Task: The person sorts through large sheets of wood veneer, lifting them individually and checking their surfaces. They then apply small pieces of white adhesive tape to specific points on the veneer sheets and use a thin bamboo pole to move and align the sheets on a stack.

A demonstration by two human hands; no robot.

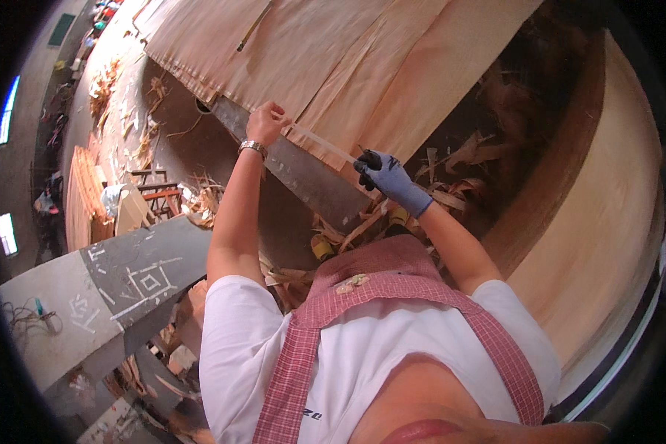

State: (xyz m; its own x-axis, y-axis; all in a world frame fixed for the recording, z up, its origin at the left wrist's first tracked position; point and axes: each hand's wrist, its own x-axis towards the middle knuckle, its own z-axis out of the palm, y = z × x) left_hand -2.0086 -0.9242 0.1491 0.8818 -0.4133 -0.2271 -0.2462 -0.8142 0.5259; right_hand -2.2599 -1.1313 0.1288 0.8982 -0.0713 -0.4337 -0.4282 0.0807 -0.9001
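A narrow whitish strip of tape (322, 143) is stretched between my two hands, over the near edge of a stack of thin wood veneer sheets (348, 55). My left hand (266, 123), bare with a metal watch at the wrist, pinches the strip's left end. My right hand (387, 177), in a blue and black work glove, is closed round the other end. Whatever else lies inside the glove is hidden. The top veneer sheet has long splits running away from me. A slim, dark-tipped stick-like tool (254, 27) rests on it.
A grey beam (311, 185) runs under the veneer's near edge. Veneer scraps (470, 152) litter the floor to the right. Further right stands a large curved pale wood sheet (607, 200). At left is a grey bench (144, 277) with chalk marks; stacked boards (87, 196) stand beyond it.
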